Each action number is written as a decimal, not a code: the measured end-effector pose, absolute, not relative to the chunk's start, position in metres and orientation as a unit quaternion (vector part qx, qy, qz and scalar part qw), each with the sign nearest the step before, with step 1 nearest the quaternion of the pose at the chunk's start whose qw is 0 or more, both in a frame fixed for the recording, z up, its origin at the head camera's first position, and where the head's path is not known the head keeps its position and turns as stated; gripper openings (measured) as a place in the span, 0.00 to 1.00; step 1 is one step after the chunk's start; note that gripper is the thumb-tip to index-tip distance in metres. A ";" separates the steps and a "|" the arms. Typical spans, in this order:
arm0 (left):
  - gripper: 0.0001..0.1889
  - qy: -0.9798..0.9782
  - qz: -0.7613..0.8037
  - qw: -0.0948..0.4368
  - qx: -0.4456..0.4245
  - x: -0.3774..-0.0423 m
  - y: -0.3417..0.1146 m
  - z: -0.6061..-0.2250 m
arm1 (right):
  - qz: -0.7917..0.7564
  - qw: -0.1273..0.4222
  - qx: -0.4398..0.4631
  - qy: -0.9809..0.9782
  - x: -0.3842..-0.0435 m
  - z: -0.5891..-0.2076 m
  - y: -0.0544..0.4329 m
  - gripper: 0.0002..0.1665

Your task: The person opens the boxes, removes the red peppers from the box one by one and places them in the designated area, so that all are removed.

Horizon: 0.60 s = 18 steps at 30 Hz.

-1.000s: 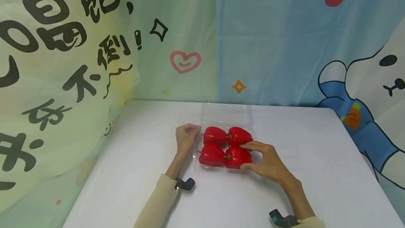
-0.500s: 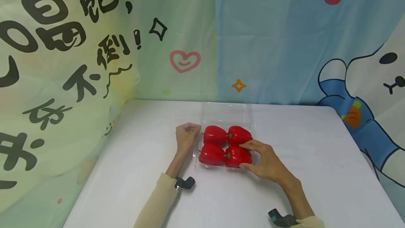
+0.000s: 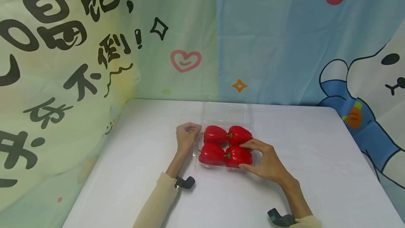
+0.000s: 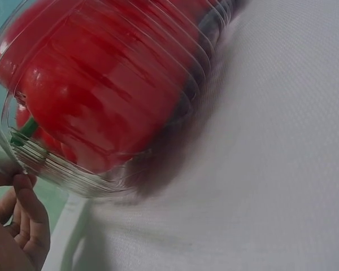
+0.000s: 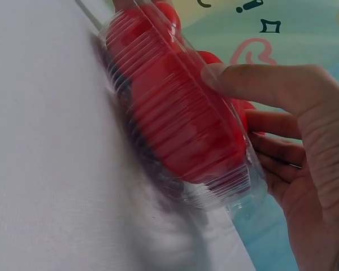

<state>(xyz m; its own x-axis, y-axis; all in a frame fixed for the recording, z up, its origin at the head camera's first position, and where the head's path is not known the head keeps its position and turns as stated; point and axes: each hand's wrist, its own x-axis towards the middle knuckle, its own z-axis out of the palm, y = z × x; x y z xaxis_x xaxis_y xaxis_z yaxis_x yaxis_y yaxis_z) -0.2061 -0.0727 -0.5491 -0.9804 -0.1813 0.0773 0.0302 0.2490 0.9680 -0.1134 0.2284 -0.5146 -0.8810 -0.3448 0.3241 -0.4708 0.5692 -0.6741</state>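
Several red bell peppers (image 3: 216, 135) with green stems sit in two rows in a clear plastic clamshell box (image 4: 73, 176). Its hinged lid (image 3: 226, 113) lies folded back toward the wall. At the box's left side, my left hand (image 3: 187, 136) pinches the rim between thumb and forefinger, as the left wrist view shows up close. My right hand (image 3: 265, 159) is at the front right pepper (image 3: 238, 157), thumb on its near side and fingers curled round its far side. In the right wrist view, the thumb (image 5: 254, 83) lies over the box edge against red skin.
The box stands on a white table (image 3: 133, 171). Behind it hangs a printed curtain (image 3: 269, 45) that also runs along the left side. Each wrist carries a small dark camera mount (image 3: 186, 183).
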 end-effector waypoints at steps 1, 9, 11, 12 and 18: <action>0.09 -0.785 -0.612 0.086 0.048 -0.206 -0.073 -0.549 | 0.405 0.080 0.232 -0.881 -0.114 -0.516 0.229 0.38; 0.08 -0.780 -0.618 0.089 0.041 -0.206 -0.073 -0.546 | 0.429 0.088 0.225 -0.870 -0.117 -0.522 0.229 0.37; 0.09 -0.780 -0.618 0.091 0.038 -0.207 -0.073 -0.546 | 0.438 0.087 0.221 -0.867 -0.117 -0.523 0.228 0.37; 0.09 -0.781 -0.617 0.091 0.037 -0.207 -0.073 -0.545 | 0.442 0.086 0.220 -0.865 -0.117 -0.523 0.228 0.37; 0.09 -0.781 -0.616 0.088 0.040 -0.208 -0.074 -0.546 | 0.466 0.084 0.222 -0.852 -0.116 -0.522 0.226 0.37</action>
<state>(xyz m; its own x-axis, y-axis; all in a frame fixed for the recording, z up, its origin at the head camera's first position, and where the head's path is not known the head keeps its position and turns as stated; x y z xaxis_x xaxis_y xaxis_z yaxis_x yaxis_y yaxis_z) -0.2075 -0.0736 -0.5460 -0.9815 -0.1700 0.0878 0.0458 0.2368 0.9705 -0.1164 0.2263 -0.5224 -0.8874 -0.2997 0.3503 -0.4566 0.4671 -0.7572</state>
